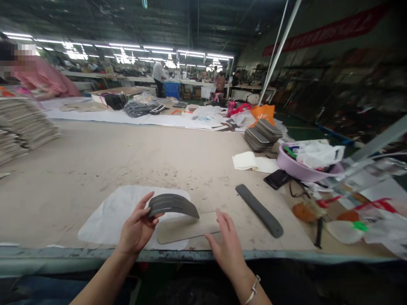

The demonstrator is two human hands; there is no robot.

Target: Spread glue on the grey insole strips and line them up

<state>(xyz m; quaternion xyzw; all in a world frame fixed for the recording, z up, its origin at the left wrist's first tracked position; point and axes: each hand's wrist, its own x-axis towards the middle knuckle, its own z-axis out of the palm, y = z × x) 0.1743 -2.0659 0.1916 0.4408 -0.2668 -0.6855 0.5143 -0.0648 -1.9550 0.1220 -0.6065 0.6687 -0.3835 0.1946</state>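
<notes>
My left hand [140,226] is closed on one end of a dark grey curved strip [173,204] with raised lines along it. The strip bows upward, and its far end hangs over a beige flat panel [187,228] with rounded corners. Fingers stretched and thumb apart, my right hand [227,239] rests at the right end of that panel and holds nothing. Under the panel's left part lies a white sheet [114,212]. A second dark grey strip [259,209], long and slightly curved, is on the table to the right of my right hand.
Stacked grey panels [262,135] and a folded cream sheet [251,162] sit at the right. Beyond them are a purple basin [294,167] and a black phone [277,179]. Piled beige sheets [25,123] stand left. A person in pink [47,78] leans over the far left.
</notes>
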